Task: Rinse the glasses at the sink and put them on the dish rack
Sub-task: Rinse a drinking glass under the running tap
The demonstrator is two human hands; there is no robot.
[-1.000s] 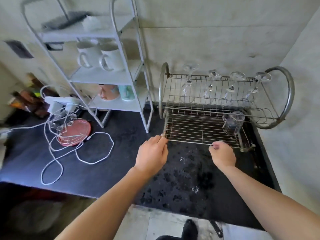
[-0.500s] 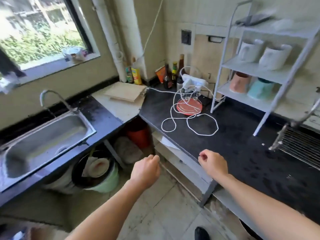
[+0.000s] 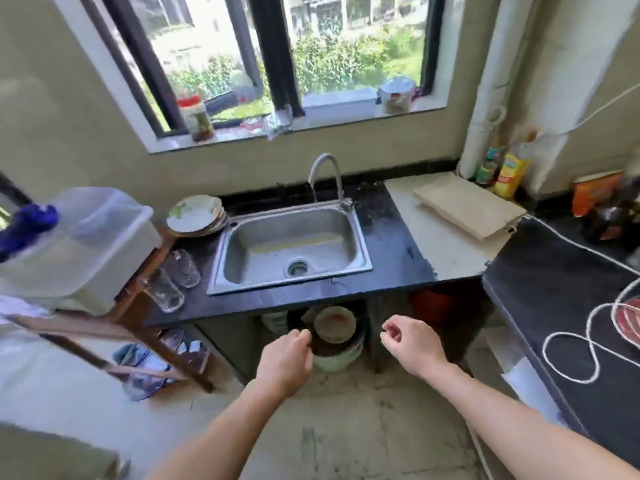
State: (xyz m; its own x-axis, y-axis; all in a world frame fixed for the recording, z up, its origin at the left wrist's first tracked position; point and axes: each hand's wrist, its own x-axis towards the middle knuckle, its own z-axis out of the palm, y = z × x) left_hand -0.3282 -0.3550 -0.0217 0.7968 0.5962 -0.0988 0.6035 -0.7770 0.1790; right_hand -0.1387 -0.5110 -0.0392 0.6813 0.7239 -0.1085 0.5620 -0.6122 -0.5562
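Observation:
A steel sink [image 3: 360, 237] with a curved tap [image 3: 323, 171] sits in the black counter under the window. Two clear glasses stand on the counter left of the sink, one nearer [image 3: 165, 291] and one behind it [image 3: 183, 268]. My left hand [image 3: 285, 363] and my right hand [image 3: 412, 344] hang in front of the counter edge, below the sink, with fingers loosely curled and nothing in them. Neither hand touches the glasses or the sink. The dish rack is out of view.
A stack of plates [image 3: 197, 216] lies at the sink's back left. A plastic box [image 3: 79, 244] stands on a wooden frame at the left. A cutting board [image 3: 467, 206] lies right of the sink. Bowls and a bucket [image 3: 334, 337] sit under the counter. A white cable [image 3: 585, 344] loops on the right counter.
The view has swung left from the dish rack, past the shelf and cable, to face the sink. Both hands left the rack's edge and now hang empty before the counter.

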